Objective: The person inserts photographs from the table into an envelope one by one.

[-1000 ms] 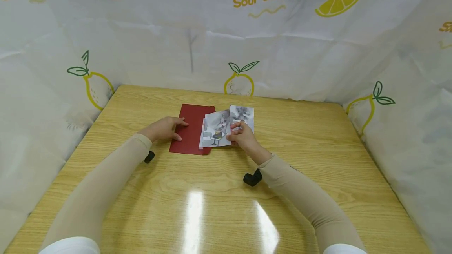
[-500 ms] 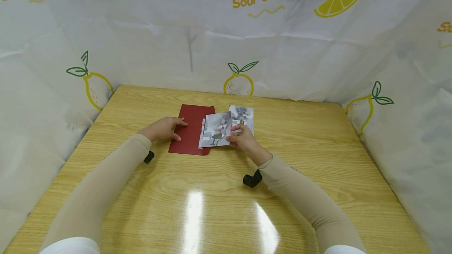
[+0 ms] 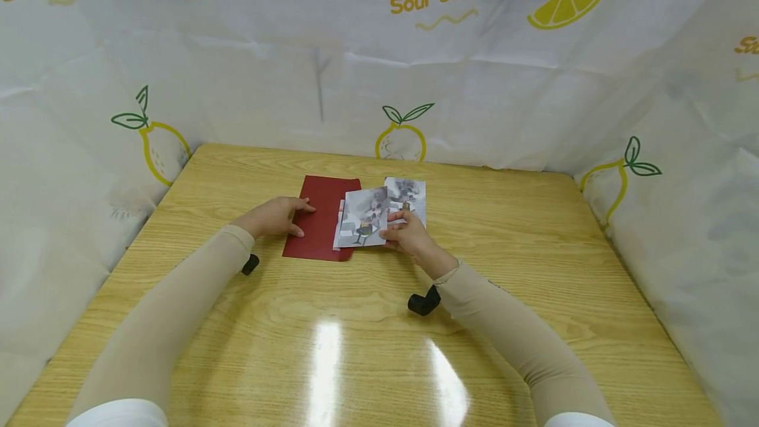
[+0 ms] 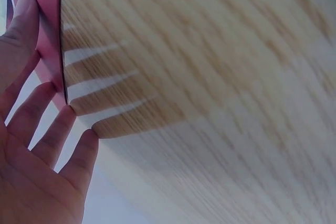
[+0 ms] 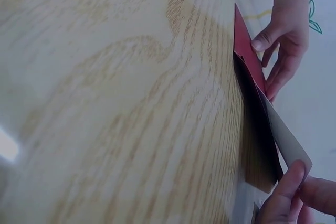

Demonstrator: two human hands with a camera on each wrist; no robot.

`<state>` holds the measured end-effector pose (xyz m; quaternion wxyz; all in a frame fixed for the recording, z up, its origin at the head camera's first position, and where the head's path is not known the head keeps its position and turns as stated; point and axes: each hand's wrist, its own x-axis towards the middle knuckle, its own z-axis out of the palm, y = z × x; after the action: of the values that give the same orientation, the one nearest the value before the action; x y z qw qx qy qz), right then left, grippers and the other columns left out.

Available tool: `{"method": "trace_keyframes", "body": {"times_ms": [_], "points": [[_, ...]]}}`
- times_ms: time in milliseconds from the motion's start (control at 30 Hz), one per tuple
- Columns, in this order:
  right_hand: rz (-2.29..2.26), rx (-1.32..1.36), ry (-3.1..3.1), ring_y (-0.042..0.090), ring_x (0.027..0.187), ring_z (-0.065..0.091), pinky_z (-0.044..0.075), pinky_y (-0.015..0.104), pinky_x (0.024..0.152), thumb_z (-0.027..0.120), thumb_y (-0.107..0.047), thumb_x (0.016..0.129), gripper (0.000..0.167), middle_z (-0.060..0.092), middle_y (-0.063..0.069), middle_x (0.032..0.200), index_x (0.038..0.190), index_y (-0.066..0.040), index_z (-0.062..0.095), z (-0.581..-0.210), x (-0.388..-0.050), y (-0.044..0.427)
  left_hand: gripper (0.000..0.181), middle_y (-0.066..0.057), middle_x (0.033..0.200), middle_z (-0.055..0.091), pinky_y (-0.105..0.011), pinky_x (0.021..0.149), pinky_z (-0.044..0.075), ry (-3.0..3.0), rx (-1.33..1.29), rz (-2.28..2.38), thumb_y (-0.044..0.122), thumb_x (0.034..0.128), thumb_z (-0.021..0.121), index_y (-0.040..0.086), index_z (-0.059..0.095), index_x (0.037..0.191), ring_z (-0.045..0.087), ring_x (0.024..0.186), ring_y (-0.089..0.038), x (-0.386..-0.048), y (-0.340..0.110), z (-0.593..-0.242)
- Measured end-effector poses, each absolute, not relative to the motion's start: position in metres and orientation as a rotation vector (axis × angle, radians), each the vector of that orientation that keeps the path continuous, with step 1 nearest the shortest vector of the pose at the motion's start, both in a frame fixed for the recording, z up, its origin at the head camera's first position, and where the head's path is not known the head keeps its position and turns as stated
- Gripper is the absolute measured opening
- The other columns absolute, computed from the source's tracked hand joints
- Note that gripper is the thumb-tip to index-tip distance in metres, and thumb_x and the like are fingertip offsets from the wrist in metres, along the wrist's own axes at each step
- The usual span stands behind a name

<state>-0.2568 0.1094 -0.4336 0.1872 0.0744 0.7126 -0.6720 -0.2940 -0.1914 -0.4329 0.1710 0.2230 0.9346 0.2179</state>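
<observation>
In the head view, a flat red envelope (image 3: 317, 219) lies on the table. My left hand (image 3: 269, 216) rests on its left part, thumb and fingers extended over the surface. My right hand (image 3: 412, 236) pinches the right edge of a grey-and-white printed card (image 3: 363, 213), whose left part overlaps the envelope. A pale strip of another sheet shows under that card's left edge. Behind my right fingers lies a second printed card (image 3: 409, 188), partly covered. From the right wrist, the pinched card (image 5: 286, 135) looks tilted, its far end meeting the envelope (image 5: 247, 48).
Black wrist-worn pieces show under the left forearm (image 3: 251, 264) and the right forearm (image 3: 423, 300). The wooden table (image 3: 379, 361) reflects bright light near its front. White lemon-printed cloth (image 3: 267, 71) hangs behind and at both sides.
The pinched card has tilted slightly, its upper right corner dropping a little. Both hands have stayed almost in place.
</observation>
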Motion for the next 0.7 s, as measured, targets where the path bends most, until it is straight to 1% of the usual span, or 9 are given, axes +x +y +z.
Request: {"method": "trace_keyframes", "body": {"times_ms": [200, 400, 500, 700], "points": [[-1.898, 0.212, 2.0, 0.012, 0.067, 0.059, 0.055, 0.024, 0.062, 0.059, 0.011, 0.089, 0.037, 0.05, 0.003, 0.079, 0.121, 0.003, 0.043, -0.4403, -0.2591, 0.1087, 0.057, -0.022, 0.152, 0.036, -0.049, 0.114, 0.033, 2.666, 0.662, 0.613, 0.012, 0.0844, 0.075, 0.002, 0.054, 0.137, 0.032, 0.141, -0.04, -0.2922, -0.1907, -0.4316], [-1.9, 0.218, 1.996, 0.013, 0.064, 0.058, 0.054, 0.023, 0.059, 0.06, 0.012, 0.088, 0.035, 0.049, 0.003, 0.078, 0.117, 0.001, 0.043, -0.4428, -0.2601, 0.1067, 0.058, -0.019, 0.153, 0.035, -0.049, 0.115, 0.032, 2.653, 0.623, 0.606, 0.012, 0.0848, 0.074, 0.004, 0.053, 0.138, 0.03, 0.143, -0.038, -0.2949, -0.1908, -0.4328], [-1.898, 0.22, 2.002, 0.013, 0.063, 0.058, 0.054, 0.023, 0.059, 0.06, 0.012, 0.088, 0.034, 0.05, 0.004, 0.078, 0.116, 0.001, 0.044, -0.441, -0.2597, 0.1054, 0.059, -0.019, 0.154, 0.034, -0.049, 0.115, 0.032, 2.66, 0.616, 0.581, 0.014, 0.0849, 0.075, 0.004, 0.052, 0.139, 0.031, 0.142, -0.038, -0.2967, -0.1909, -0.4344], [-1.87, 0.204, 2.015, 0.012, 0.067, 0.06, 0.056, 0.023, 0.063, 0.061, 0.011, 0.088, 0.035, 0.05, 0.004, 0.081, 0.116, 0.0, 0.043, -0.4366, -0.258, 0.1034, 0.059, -0.019, 0.154, 0.035, -0.049, 0.114, 0.032, 2.667, 0.622, 0.573, 0.014, 0.0848, 0.075, 0.005, 0.053, 0.139, 0.032, 0.142, -0.038, -0.2961, -0.1905, -0.4346]]}}
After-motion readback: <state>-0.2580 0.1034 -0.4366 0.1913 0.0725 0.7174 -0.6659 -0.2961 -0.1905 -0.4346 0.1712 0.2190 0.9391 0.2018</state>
